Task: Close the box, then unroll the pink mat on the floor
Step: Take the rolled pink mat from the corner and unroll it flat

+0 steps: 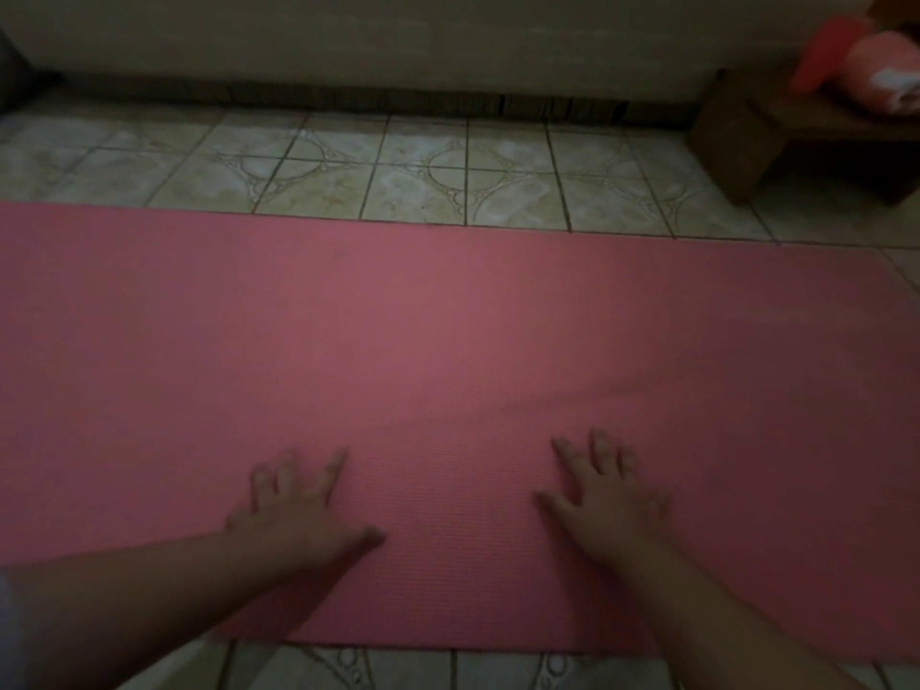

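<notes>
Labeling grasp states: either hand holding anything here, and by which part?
Nothing held. Left hand and right hand lie flat, fingers spread, on the unrolled pink mat, near its front edge.

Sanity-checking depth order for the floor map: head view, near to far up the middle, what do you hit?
Tiled floor strip → near edge of the pink mat, with left hand and right hand flat on it → mat's far edge → patterned floor tiles → dark baseboard → pale wall.
</notes>
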Available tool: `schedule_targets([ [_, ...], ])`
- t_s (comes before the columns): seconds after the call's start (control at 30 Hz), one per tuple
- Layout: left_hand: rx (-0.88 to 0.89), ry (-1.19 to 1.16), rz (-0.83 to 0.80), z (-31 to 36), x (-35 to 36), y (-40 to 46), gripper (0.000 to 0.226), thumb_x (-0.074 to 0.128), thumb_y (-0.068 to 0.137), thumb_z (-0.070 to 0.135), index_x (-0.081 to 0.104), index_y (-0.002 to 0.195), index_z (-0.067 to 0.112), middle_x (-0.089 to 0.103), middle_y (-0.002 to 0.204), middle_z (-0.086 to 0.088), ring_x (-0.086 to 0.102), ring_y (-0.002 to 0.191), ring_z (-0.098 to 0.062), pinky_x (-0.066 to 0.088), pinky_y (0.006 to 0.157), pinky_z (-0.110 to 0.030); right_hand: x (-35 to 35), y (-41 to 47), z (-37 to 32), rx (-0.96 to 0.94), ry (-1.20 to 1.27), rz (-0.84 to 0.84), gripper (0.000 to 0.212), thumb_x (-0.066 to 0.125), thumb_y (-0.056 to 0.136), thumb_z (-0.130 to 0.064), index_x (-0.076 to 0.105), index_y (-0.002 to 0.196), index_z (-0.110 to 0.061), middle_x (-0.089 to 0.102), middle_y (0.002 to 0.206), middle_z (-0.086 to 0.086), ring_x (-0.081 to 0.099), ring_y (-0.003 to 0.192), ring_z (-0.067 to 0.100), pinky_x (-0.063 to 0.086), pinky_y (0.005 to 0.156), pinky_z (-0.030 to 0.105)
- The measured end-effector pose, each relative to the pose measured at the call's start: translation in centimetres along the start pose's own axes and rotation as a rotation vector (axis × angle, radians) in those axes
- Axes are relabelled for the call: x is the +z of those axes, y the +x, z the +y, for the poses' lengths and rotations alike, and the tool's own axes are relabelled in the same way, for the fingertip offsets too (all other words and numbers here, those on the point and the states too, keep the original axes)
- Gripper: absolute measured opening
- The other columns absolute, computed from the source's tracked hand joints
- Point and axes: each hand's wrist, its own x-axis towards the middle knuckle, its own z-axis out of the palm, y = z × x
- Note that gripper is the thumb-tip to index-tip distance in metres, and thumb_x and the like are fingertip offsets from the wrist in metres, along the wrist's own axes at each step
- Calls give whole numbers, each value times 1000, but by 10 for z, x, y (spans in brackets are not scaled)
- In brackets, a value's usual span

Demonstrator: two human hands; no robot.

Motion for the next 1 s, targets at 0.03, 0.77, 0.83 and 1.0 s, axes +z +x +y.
schedule_targets([
  [0.03, 21, 26, 13, -1, -3, 3, 116, 43, 44, 95, -17, 136, 57, -29, 155, -5, -18, 143, -39, 11, 113, -62, -1, 0, -5, 14, 23, 11, 79, 35, 79, -79, 2, 146, -54, -14, 161, -7, -9, 149, 26, 12, 109, 69],
  [0.77, 14, 17, 17, -28, -24, 44, 121, 39, 35, 97, -27, 129, 59, -30, 154, -3, -12, 142, -45, 15, 111, -64, -5, 18, -37, -3, -20, -14, 91, 39, 70, -86, 0, 146, -55, -13, 162, -1, -9, 148, 31, 10, 108, 69],
  [0.83, 13, 9, 24, -29, -26, 45, 119, 46, 42, 93, -19, 135, 57, -29, 155, -2, -11, 142, -44, 16, 111, -64, -5, 19, -37, -10, -22, -20, 90, 39, 71, -86, -1, 146, -55, -13, 162, -1, -9, 148, 31, 10, 108, 68],
  [1.0, 15, 82, 127, -24, -27, 44, 121, 48, 42, 94, -7, 141, 53, -13, 159, -7, 1, 143, -43, 17, 112, -59, -5, 18, -34, 8, 7, 11, 90, 40, 74, -82, 2, 148, -49, -12, 162, -5, -5, 149, 26, 13, 111, 64],
])
